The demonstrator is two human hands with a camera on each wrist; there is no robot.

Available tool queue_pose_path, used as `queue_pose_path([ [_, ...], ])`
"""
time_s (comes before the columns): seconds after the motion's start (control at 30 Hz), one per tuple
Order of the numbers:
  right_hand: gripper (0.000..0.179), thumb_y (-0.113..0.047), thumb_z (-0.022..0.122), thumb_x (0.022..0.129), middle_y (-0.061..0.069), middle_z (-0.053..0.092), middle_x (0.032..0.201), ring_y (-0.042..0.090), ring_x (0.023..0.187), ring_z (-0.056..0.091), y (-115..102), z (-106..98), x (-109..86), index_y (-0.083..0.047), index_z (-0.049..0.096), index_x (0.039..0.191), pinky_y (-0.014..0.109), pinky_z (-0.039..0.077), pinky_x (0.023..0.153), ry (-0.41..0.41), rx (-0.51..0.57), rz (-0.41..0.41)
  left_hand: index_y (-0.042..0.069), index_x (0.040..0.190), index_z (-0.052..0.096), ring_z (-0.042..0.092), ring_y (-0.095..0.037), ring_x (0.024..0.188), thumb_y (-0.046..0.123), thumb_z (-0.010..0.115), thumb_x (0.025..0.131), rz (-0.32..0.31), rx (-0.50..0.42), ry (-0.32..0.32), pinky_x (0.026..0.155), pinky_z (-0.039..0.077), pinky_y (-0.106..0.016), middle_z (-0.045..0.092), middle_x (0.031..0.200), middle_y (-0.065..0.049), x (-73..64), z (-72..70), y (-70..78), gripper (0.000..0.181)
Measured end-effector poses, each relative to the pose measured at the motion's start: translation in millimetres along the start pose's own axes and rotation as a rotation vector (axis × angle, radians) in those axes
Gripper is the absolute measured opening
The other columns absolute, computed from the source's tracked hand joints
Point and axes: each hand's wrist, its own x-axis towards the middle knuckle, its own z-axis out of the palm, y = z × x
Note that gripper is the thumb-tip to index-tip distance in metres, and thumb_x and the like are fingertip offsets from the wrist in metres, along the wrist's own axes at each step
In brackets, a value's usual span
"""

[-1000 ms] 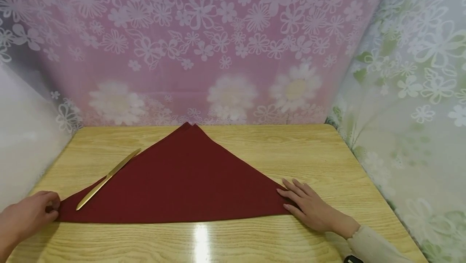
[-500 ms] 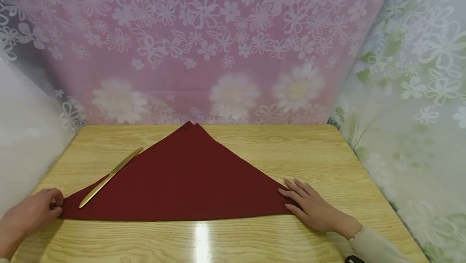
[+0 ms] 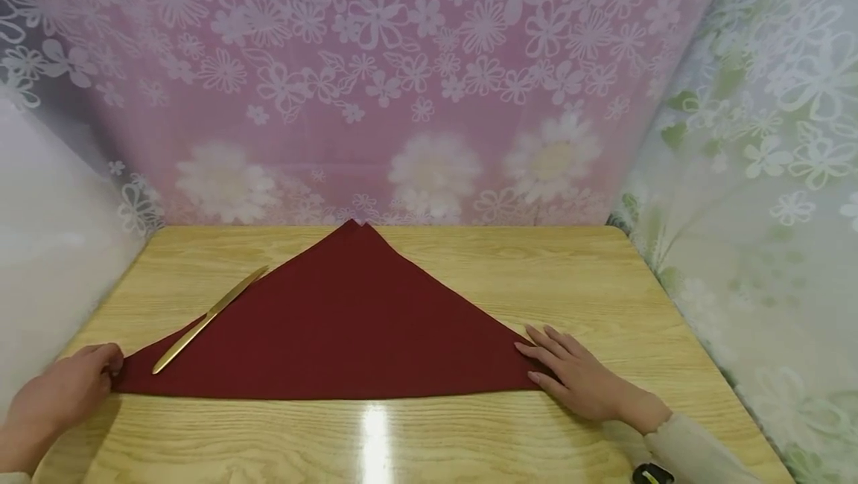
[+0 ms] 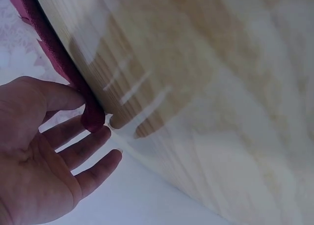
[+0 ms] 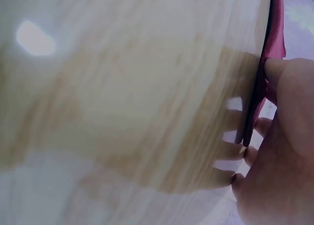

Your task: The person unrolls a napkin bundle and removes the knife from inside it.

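A dark red cloth napkin [image 3: 348, 328], folded into a broad triangle, lies on the wooden table with its point toward the back. My left hand [image 3: 67, 389] pinches its left corner; the left wrist view shows thumb and fingers at the rolled tip of the cloth [image 4: 93, 114]. At the opposite corner my right hand [image 3: 583, 378] rests on the napkin, fingers spread and nearly straight. The right wrist view has the right thumb [image 5: 275, 70] against the cloth's edge. A gold table knife [image 3: 209, 319] lies slantwise across the napkin's left slope.
The light wood table [image 3: 536, 275] has rounded back corners. Behind it hangs a pink flowered curtain [image 3: 335, 149], with a pale flowered sheet [image 3: 751, 246] on the right and a white one [image 3: 47, 223] on the left. A dark object [image 3: 652, 473] shows near the right sleeve.
The left thumb and fingers have drawn closer together at the napkin's corner. The head view has shifted slightly. The right hand and the knife keep their places on the napkin.
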Motion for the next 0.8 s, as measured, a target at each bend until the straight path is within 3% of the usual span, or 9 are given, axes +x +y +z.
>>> queue_pose_path([
  [0.1,0.046,-0.023,0.054,0.098,0.02,0.034,0.148,0.048,0.132,0.03,0.4,-1.0,-0.9,-0.008,0.048,0.141,0.058,0.027,0.1,0.0,0.007,0.004,0.012,0.077,0.054,0.054,-0.024,0.066,-0.006,0.051,0.08,-0.008,0.003,0.003,0.052,0.043,-0.039,0.055,0.078,-0.006,1.3,0.7,0.0,0.018],
  [0.33,0.046,-0.021,0.055,0.098,0.021,0.035,0.148,0.048,0.131,0.031,2.0,-2.3,-1.8,-0.008,0.048,0.141,0.06,0.028,0.099,0.002,0.019,-0.006,0.008,0.081,0.057,0.059,-0.035,0.074,-0.005,0.048,0.08,-0.063,-0.042,-0.067,0.056,0.046,-0.047,0.057,0.083,-0.013,2.1,0.4,-0.6,0.016],
  [0.53,0.047,-0.023,0.056,0.098,0.02,0.034,0.149,0.048,0.133,0.029,3.4,-3.2,-0.8,-0.009,0.047,0.142,0.06,0.028,0.1,-0.016,0.056,0.001,0.006,0.076,0.058,0.057,-0.028,0.071,-0.006,0.053,0.073,-0.047,-0.037,-0.062,0.06,0.045,-0.042,0.057,0.077,-0.009,3.4,-2.3,-0.6,0.013],
  [0.8,0.048,-0.026,0.053,0.099,0.018,0.032,0.15,0.045,0.135,0.027,3.4,-2.9,-1.8,-0.011,0.045,0.144,0.061,0.026,0.102,-0.046,0.069,0.034,0.009,0.077,0.054,0.049,-0.021,0.067,-0.001,0.057,0.076,-0.078,-0.017,-0.104,0.056,0.041,-0.038,0.053,0.077,-0.006,3.8,-2.7,-0.7,0.011],
])
